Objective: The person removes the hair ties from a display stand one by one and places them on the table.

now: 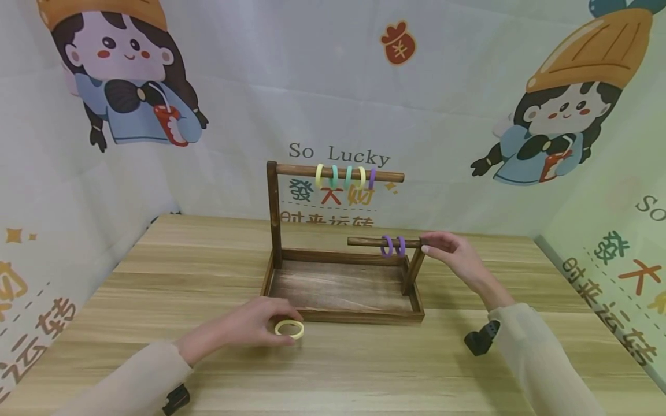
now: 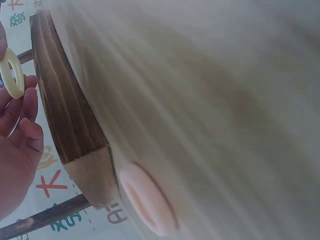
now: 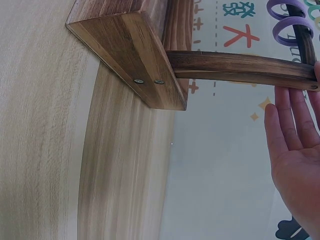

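In the head view, my left hand [image 1: 252, 323] pinches a pale yellow ring [image 1: 289, 329] between thumb and fingers, close to the front edge of a dark wooden rack [image 1: 359, 316]. My right hand [image 1: 458, 260] holds the top end of the rack's short right post [image 1: 413, 268], thumb in front and fingers behind. From this post a lower bar [image 1: 361, 241] runs left, with two purple rings [image 1: 386, 246] hanging on it. The taller upper bar [image 1: 299, 170] carries several rings: yellow, green and one purple ring [image 1: 372, 178] nearest its free right end.
The rack's shallow tray [image 1: 333, 286] stands on a light wood-grain table [image 1: 359, 370]. A pinkish ring [image 2: 147, 200] lies on the tabletop beside the rack in the left wrist view. Behind hangs a printed cloth [image 1: 291, 69] with cartoon figures and lettering.
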A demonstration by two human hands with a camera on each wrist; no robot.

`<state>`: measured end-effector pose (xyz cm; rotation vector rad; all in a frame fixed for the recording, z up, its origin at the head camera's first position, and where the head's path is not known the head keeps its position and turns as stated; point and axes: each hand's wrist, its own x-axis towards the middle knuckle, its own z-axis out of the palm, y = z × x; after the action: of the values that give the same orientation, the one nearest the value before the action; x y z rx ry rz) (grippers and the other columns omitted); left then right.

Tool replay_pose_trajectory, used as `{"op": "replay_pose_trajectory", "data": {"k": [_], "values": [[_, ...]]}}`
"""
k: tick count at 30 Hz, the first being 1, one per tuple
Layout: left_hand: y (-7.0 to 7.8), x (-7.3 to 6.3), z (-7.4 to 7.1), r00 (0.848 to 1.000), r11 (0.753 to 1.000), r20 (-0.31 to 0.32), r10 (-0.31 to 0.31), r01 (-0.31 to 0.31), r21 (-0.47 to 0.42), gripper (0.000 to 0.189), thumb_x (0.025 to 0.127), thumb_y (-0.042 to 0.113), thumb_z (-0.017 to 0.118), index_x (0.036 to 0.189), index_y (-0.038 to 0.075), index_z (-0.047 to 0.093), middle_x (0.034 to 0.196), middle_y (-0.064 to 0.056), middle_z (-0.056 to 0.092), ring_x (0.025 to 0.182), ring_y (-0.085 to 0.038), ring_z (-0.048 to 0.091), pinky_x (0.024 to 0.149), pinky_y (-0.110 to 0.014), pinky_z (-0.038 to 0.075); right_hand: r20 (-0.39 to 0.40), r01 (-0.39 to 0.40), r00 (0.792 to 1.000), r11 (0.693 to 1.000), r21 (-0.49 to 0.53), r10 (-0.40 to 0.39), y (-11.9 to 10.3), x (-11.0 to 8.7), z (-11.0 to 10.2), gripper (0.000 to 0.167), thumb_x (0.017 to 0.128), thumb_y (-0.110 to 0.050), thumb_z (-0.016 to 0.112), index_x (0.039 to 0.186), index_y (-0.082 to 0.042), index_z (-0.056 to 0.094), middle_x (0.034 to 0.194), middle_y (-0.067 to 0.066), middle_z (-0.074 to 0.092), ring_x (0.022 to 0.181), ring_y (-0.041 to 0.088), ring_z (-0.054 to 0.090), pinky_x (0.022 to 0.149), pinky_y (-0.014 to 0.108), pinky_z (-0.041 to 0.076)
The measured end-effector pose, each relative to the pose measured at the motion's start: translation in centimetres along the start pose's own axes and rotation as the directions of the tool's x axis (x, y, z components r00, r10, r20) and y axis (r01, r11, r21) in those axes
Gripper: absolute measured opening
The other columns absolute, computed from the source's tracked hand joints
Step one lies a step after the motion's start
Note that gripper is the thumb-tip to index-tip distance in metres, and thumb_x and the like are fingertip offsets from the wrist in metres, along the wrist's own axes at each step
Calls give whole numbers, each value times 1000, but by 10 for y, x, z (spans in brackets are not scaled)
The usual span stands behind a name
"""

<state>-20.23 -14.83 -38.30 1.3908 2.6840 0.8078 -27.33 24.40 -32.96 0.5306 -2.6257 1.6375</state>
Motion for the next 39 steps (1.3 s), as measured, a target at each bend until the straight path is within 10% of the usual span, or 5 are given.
{"op": "replay_pose_trajectory", "data": {"k": [39], "values": [[-20,-34,0,997,991,73,-34,24,132,30,74,28,70,97,11,63,89,8,54,65,-1,46,57,-19,41,16,-4,1000,1000,12,4,0,1,-2,43,87,-26,57,119,1,51,116,17,52,103,22,50,86,38,40]]}}
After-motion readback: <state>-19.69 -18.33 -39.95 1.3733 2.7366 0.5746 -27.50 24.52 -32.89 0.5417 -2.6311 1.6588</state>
